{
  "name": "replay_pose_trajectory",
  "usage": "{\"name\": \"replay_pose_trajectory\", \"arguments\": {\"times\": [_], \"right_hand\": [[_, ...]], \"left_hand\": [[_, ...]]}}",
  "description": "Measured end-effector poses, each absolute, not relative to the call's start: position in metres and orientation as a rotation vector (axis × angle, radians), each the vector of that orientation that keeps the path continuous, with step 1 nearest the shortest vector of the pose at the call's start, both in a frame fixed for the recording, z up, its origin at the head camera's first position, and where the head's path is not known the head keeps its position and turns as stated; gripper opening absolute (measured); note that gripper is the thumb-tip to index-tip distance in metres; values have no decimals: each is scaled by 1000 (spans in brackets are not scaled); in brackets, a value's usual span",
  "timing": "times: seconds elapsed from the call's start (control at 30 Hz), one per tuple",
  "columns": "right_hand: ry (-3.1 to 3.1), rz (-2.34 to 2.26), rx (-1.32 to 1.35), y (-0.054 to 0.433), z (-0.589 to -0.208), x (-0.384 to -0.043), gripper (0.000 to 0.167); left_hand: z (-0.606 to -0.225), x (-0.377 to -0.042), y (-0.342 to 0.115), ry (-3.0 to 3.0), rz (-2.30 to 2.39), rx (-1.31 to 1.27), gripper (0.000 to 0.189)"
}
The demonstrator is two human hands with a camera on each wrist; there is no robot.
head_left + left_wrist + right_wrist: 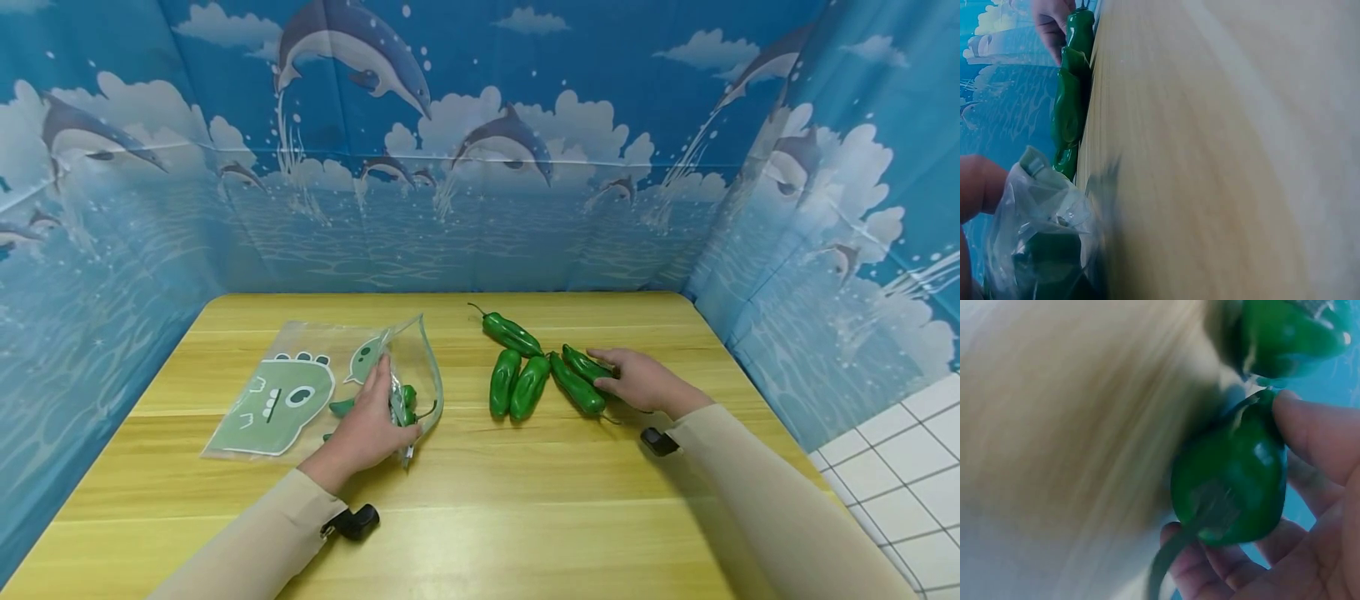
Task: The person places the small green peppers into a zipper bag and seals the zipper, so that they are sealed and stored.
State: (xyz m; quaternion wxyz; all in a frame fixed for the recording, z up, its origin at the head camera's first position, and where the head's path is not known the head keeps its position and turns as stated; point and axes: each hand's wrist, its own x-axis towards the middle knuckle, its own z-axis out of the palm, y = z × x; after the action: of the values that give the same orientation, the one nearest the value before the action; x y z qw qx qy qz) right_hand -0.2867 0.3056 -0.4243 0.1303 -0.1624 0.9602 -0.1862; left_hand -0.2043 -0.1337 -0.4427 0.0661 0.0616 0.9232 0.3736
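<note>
On table [525,533], at R, green pepper [583,365] is pinched by R hand [648,382], its lower half partly covered in head view. At L, clear printed bag [296,400] is gripped by L hand [362,429], mostly cut off in L wrist view; peppers inside [408,398] are half-hidden, no. unclear.

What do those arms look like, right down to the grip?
The sleeves are long, plain and beige, with a small black device at each cuff. The left grip and right grip are ungloved human hands.
</note>
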Motion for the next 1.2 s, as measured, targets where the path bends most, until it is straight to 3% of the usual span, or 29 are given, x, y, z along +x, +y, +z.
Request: {"name": "replay_pose_trajectory", "arguments": {"times": [1.2], "right_hand": [[2785, -555, -455, 313, -433, -288, 63]], "left_hand": [[-440, -203, -134, 2781, 1135, 186, 128]]}}
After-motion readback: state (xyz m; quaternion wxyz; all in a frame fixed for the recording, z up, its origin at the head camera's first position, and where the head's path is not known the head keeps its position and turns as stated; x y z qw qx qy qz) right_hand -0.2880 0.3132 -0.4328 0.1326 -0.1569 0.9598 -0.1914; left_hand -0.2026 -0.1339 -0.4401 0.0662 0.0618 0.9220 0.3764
